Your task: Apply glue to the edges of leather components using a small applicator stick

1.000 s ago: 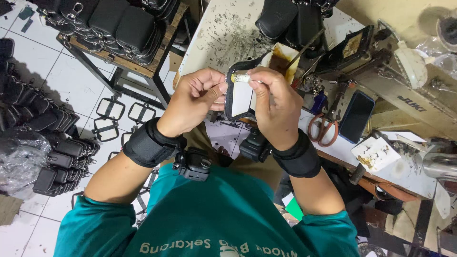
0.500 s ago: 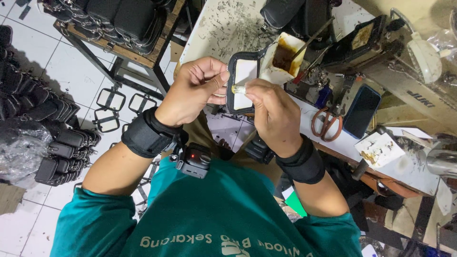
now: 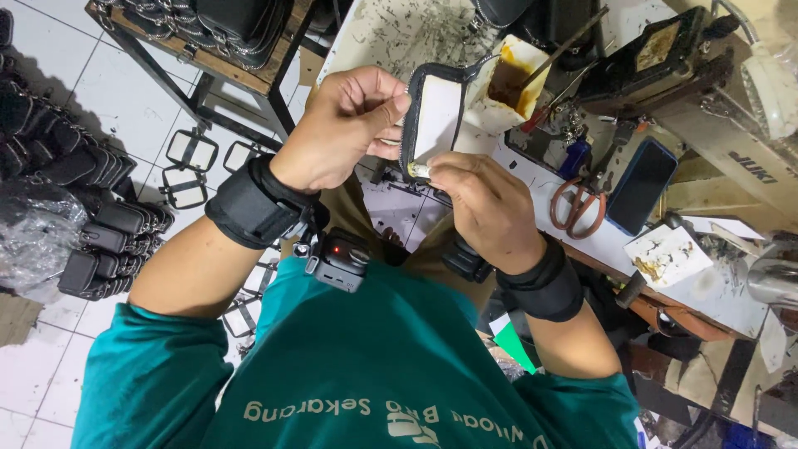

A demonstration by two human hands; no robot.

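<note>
Pinching the black zippered pouch panel (image 3: 436, 116) upright at centre-top of the frame, the left hand (image 3: 349, 125) steadies it so its white lining faces up; the right hand (image 3: 486, 204), fingers pressed together, grips a small applicator (image 3: 418, 170) against the lower edge, near the glue tub (image 3: 509, 83).

A teal short-sleeved shirt (image 3: 399, 366) with pale lettering is worn. A wide black band is strapped around each wrist, at the left hand (image 3: 345, 125) and the right hand (image 3: 486, 204). A small black camera (image 3: 341, 259) is clipped at the chest.
</note>
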